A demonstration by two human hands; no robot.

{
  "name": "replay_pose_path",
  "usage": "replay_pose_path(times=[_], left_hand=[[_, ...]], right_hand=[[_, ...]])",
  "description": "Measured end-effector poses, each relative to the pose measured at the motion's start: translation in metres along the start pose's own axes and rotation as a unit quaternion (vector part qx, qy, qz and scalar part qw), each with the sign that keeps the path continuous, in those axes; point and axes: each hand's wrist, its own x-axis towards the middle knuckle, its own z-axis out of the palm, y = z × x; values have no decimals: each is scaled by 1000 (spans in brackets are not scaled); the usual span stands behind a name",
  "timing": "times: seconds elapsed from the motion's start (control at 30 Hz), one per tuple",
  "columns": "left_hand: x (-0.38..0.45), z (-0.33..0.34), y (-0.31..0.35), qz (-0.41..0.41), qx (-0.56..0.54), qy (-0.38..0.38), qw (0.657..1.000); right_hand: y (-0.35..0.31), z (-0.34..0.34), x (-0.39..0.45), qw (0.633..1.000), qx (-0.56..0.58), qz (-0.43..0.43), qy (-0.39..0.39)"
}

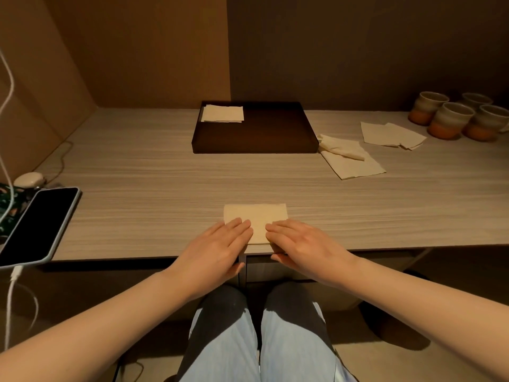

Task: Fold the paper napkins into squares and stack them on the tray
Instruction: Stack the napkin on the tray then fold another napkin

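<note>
Wood-grain table (165,172) in a brown-walled alcove; left hand (217,249) and right hand (303,244) press flat, fingers extended, on a folded napkin (256,216) at the near edge.

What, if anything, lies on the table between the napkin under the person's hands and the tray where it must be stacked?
Nothing visible does. The napkin lies at the near table edge under the left hand and right hand; only bare tabletop separates it from the tray. The loose napkins lie right of the tray.
</note>
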Motion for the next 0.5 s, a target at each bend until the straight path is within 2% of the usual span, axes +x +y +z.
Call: replay_pose_path(times=[0.17,0.23,0.37,0.5], left_hand=[[-7,-4,2,52,-64,67,994],[-7,-10,0,58,-81,64,993],[1,-29,-13,11,-129,39,991],[19,-42,-33,-48,-165,61,983]], right_hand=[[-2,-4,-5,997,30,-54,44],[-3,-8,-2,996,45,-49,51],[2,-29,17,995,58,-24,81],[18,-52,47,994,66,4,92]])
